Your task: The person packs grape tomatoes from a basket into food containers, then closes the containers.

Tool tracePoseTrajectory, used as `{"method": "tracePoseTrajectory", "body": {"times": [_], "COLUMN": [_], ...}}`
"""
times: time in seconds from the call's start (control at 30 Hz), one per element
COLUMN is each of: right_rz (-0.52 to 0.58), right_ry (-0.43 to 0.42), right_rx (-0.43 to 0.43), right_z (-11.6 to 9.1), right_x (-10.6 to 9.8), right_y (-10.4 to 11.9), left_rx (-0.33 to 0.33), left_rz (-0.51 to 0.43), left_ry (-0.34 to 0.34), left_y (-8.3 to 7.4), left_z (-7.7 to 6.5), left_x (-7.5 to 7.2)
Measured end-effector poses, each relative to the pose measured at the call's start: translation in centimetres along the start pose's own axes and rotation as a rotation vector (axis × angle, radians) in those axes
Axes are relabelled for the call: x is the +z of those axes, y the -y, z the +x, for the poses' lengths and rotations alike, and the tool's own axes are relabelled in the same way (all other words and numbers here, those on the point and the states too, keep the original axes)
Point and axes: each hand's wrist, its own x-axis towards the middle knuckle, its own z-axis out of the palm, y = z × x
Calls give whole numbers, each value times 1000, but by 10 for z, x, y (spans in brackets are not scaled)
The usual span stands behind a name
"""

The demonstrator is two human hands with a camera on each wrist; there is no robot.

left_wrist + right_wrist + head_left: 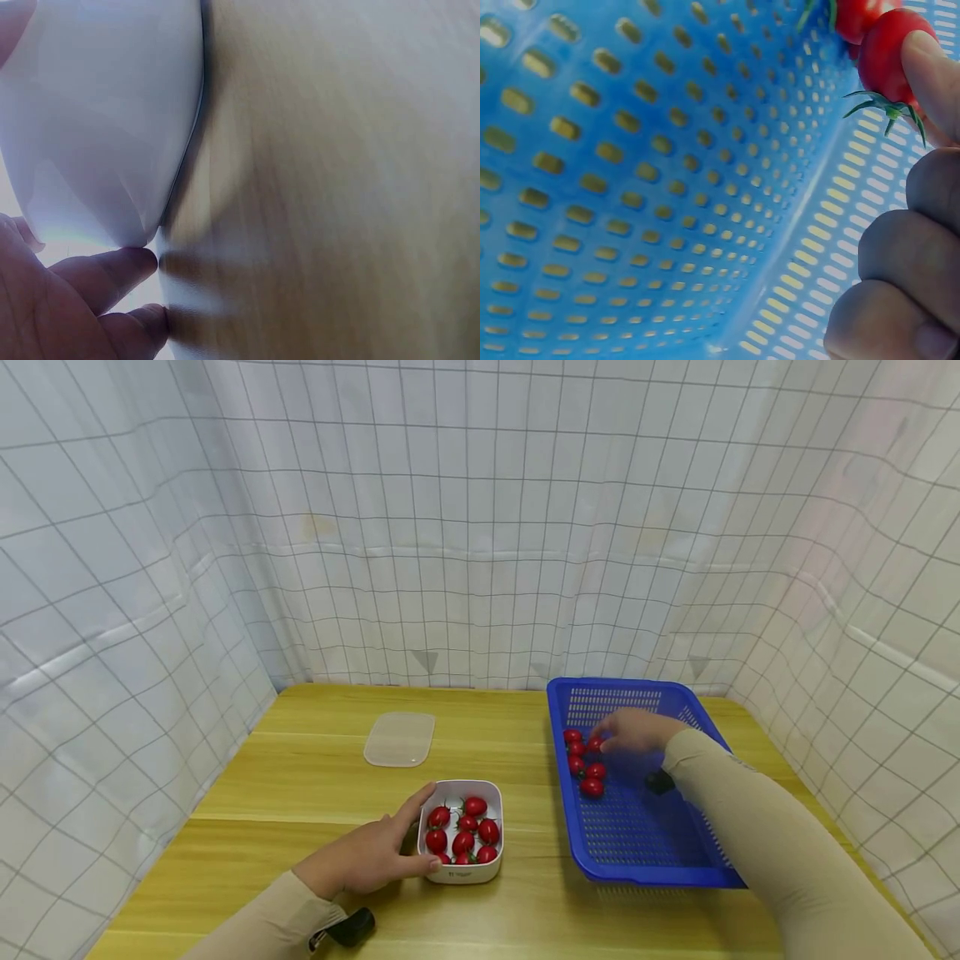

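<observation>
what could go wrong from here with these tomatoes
The tomato pinched in the right hand looks smooth, so it might slip out, or bruise if squeezed.

The right sleeve reaches across the edge of the blue basket and could catch or shift it.

The left hand grips the white container from one side only, so a bump might swivel it.

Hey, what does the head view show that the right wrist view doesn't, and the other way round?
Only the head view shows the left hand gripping the white container, the tomatoes inside it, and the translucent lid beyond.

Only the right wrist view clearly shows the leafy green cap on the tomato pinched by the right hand.

Both show that hand, the blue basket and red tomatoes in it.
</observation>
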Motion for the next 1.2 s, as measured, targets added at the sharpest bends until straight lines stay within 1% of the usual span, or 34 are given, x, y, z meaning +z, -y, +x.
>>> {"method": "tracePoseTrajectory", "body": {"times": [0.27,0.57,0.7,0.8,0.9,1.03,1.1,1.2], "right_rz": [7,55,53,45,39,50,65,78], "right_ry": [-25,-83,-118,-124,-112,-93,-77,-36], "right_rx": [-10,4,-38,-85,-139,-169,-166,-193], "right_z": [-6,-13,-12,-10,-9,-7,-7,-6], "right_x": [-13,-37,-47,-54,-59,-61,-60,-58], "right_y": [5,25,37,51,68,96,112,133], "left_rx": [-19,-18,-18,-18,-17,-15,-16,-17], "left_rz": [3,11,14,21,22,12,7,-2], "left_ry": [-3,-7,-11,-15,-17,-11,-6,-1], "left_y": [-1,-1,-2,-2,-2,-3,-3,-4], "left_z": [0,0,-1,-1,-1,-2,-2,-2], "left_x": [1,1,1,1,1,0,0,0]}}
